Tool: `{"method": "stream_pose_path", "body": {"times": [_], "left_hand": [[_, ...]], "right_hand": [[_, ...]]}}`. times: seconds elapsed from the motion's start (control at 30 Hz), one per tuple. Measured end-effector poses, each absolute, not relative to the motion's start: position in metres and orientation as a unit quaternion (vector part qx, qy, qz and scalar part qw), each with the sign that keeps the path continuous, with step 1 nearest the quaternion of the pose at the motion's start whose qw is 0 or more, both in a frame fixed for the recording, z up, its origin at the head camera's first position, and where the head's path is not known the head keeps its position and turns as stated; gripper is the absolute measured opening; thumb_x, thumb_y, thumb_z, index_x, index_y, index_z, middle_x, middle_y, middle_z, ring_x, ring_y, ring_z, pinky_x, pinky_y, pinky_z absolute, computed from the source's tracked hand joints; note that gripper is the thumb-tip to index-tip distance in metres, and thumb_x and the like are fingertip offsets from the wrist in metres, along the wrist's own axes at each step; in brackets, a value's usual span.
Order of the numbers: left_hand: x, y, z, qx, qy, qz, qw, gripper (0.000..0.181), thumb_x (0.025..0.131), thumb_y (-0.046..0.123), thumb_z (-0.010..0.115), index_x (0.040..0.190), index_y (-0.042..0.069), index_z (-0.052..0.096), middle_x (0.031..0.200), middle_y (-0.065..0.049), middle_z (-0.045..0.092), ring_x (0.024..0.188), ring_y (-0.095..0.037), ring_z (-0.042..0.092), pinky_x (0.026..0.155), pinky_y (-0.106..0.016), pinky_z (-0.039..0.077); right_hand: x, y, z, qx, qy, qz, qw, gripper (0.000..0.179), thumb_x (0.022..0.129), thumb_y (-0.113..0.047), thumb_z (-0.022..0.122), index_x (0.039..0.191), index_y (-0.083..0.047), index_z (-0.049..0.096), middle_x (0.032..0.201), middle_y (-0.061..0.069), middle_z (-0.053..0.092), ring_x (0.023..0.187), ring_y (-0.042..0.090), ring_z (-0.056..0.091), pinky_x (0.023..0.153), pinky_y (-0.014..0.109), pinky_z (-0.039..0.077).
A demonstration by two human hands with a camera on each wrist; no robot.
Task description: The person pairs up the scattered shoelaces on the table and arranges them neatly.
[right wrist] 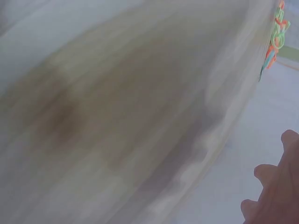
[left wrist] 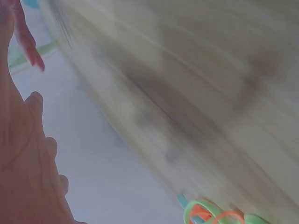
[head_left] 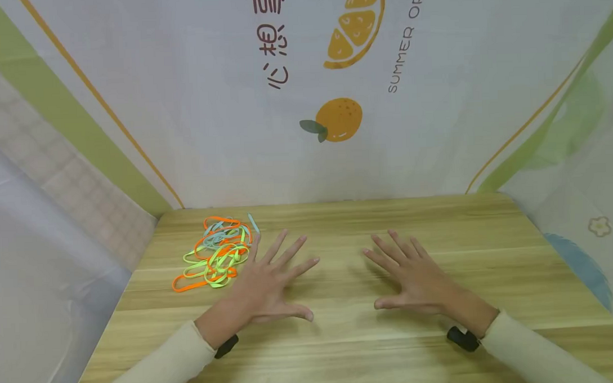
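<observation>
My left hand (head_left: 269,286) is held palm down over the wooden table with its fingers spread and nothing in it. Just left of it lies a tangled heap of flat laces (head_left: 220,256) in orange, yellow-green and pale blue; the little finger overlaps the heap's right edge in the head view. The left wrist view shows part of the heap (left wrist: 203,212) at the bottom. My right hand (head_left: 416,280) is likewise spread, palm down, right of the middle, holding nothing. From the right wrist camera the laces (right wrist: 276,39) appear far off at the upper right.
The wooden table (head_left: 343,359) meets a white cloth (head_left: 224,149) printed with oranges and lettering at its back edge. More cloth hangs along the left (head_left: 44,234) and right (head_left: 580,193) sides. A dark wrist device (head_left: 462,339) sits at the right cuff, another (head_left: 227,346) at the left.
</observation>
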State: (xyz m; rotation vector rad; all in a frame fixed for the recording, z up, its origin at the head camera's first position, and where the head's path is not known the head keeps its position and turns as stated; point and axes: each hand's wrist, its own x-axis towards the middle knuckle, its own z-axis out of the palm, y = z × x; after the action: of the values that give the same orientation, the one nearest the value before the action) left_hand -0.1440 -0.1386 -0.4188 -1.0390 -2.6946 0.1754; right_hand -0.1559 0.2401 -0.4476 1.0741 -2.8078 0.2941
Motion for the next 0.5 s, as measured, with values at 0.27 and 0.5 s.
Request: {"method": "stream_pose_path", "body": {"times": [0.27,0.5], "left_hand": [[-0.144,-0.156,-0.417,-0.339,-0.933,0.001,0.121,0.101,0.08,0.096,0.062,0.164,0.04,0.053,0.18,-0.003,0.029,0.166,-0.04,0.02,0.124,-0.079,0.008],[-0.139,-0.173,-0.416,-0.323,-0.94,-0.015,0.113,0.099,0.083,0.094,0.063,0.164,0.039,0.054,0.18,-0.003,0.029,0.167,-0.041,0.018,0.122,-0.081,0.015]], "right_hand": [[-0.158,0.263,-0.448,0.32,-0.942,0.079,0.056,0.106,0.093,-0.081,0.067,0.175,-0.024,0.03,0.182,0.014,0.021,0.163,0.054,0.016,0.119,0.084,0.018],[-0.156,0.284,-0.446,0.298,-0.949,0.08,0.059,0.107,0.094,-0.077,0.069,0.177,-0.03,0.023,0.183,0.012,0.017,0.162,0.055,0.018,0.117,0.085,0.02]]}}
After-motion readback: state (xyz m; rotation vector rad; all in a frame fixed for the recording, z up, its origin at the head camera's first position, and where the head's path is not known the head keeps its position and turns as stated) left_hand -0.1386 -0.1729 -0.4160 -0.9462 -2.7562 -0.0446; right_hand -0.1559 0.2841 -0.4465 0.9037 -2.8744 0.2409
